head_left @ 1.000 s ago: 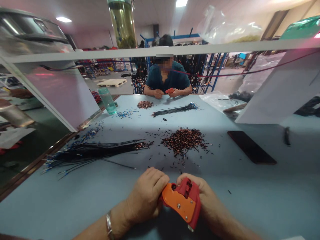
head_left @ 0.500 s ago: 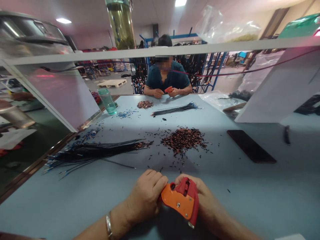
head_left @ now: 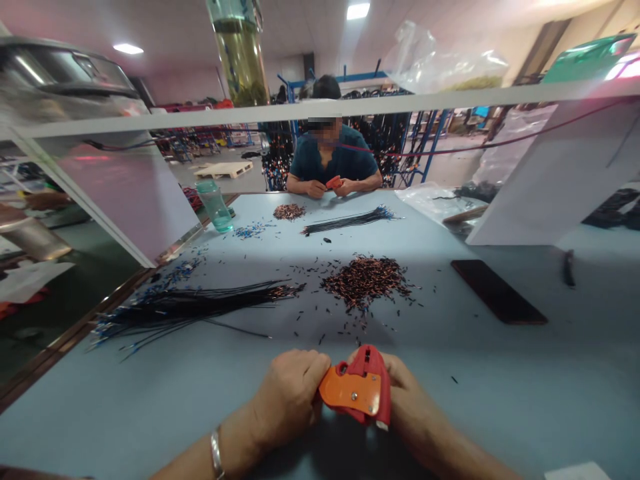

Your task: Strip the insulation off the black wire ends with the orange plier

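My right hand [head_left: 407, 407] grips a red and orange crimping tool [head_left: 357, 392] low over the blue table [head_left: 500, 400]. My left hand [head_left: 293, 393] is curled into a pinch against the tool's left side; what its fingers hold is hidden. Just beyond my hands lies a heap of small copper and black terminals [head_left: 367, 280]. A bundle of black wires with blue ends [head_left: 195, 303] stretches to the left of that heap.
A dark phone [head_left: 497, 300] lies at the right. Across the table a person in a blue shirt [head_left: 330, 160] handles a similar tool, with a wire bundle [head_left: 350, 219], a terminal pile [head_left: 289, 211] and a green cup [head_left: 215, 203] nearby. A white shelf bar [head_left: 320, 107] runs overhead.
The tool has tipped and shifted a little left and away from me, its orange face now more level. Both hands stay closed around it.
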The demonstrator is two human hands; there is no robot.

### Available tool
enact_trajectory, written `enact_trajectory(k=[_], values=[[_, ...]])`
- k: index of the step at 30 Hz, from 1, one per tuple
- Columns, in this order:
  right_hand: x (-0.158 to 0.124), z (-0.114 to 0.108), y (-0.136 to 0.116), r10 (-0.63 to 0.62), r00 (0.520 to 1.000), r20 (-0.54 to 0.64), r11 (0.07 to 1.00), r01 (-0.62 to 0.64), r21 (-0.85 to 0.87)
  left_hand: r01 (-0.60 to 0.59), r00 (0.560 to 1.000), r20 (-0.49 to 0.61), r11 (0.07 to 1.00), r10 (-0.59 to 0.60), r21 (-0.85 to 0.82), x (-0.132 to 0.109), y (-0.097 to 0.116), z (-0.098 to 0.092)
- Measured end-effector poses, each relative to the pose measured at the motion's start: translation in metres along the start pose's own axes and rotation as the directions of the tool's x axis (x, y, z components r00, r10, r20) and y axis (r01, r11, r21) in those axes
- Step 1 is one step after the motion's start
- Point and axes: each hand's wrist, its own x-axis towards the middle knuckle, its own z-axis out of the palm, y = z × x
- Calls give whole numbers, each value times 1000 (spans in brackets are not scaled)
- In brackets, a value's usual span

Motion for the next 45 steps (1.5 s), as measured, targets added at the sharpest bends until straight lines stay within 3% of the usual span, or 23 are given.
enact_trajectory(k=[5, 9, 13, 15, 16, 18, 20, 21, 24, 28, 36, 45], values=[[1, -1, -3, -68, 992, 103, 993, 78, -89, 62, 998, 8, 997, -62, -49, 0, 2, -1], [3, -7, -6, -152, 981, 118, 967, 172, -187, 118, 993, -14, 984, -121, -136, 1, 0, -3], [6, -19, -9, -227, 972, 55, 896, 230, -381, 298, 951, 38, 880, -306, -369, 8, -1, -14], [7, -25, -12, -254, 967, -18, 861, 217, -460, 419, 899, 139, 722, -416, -550, 11, 0, -21], [7, -28, -14, -271, 961, -46, 844, 215, -492, 470, 867, 214, 597, -450, -650, 12, 1, -23], [6, -30, -18, -318, 945, -80, 805, 225, -550, 536, 803, 386, 267, -454, -801, 13, 4, -24], [5, -31, -22, -369, 924, -97, 768, 245, -591, 551, 758, 524, -50, -389, -833, 13, 8, -23], [4, -31, -23, -386, 917, -100, 758, 253, -601, 552, 742, 571, -164, -352, -818, 12, 9, -21], [2, -30, -25, -417, 904, -98, 747, 279, -603, 572, 712, 657, -340, -247, -747, 11, 11, -15], [2, -31, -22, -490, 868, -79, 721, 352, -597, 607, 686, 706, -396, -177, -689, 10, 11, -13], [1, -32, -19, -612, 789, -52, 629, 446, -637, 661, 670, 735, -368, -104, -654, 9, 14, -15], [-2, -27, -18, -646, 763, -27, 548, 439, -712, 671, 660, 748, -390, -72, -630, 9, 17, -14]])
